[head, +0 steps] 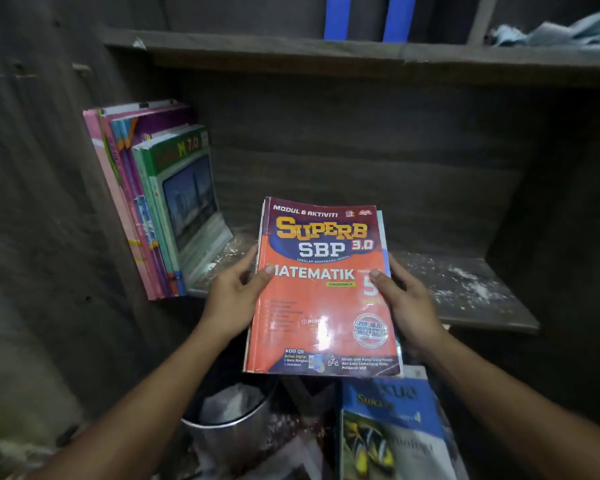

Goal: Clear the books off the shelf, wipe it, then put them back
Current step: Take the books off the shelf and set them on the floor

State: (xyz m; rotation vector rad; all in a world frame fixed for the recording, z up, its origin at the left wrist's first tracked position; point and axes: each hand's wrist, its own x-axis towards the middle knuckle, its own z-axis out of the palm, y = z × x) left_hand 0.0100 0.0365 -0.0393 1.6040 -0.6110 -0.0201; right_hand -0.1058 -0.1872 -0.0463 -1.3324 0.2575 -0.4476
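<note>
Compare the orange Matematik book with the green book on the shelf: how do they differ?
1. The orange Matematik book is off the shelf, gripped by the left hand and right hand; the green book stands on the shelf, untouched.
2. The orange Matematik book's cover faces the camera; the green book leans against other books at the shelf's left end, its cover seen at an angle.
Shared: both are paperbacks with printed covers.

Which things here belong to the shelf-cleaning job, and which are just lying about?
Job: orange-and-maroon maths workbook, being held; leaning row of pink, purple and green books; dusty dark wooden shelf; blue-covered book lying below; perhaps the pale crumpled cloth, upper right.
Lying about: shiny metal bucket; two blue upright strips at top.
</note>
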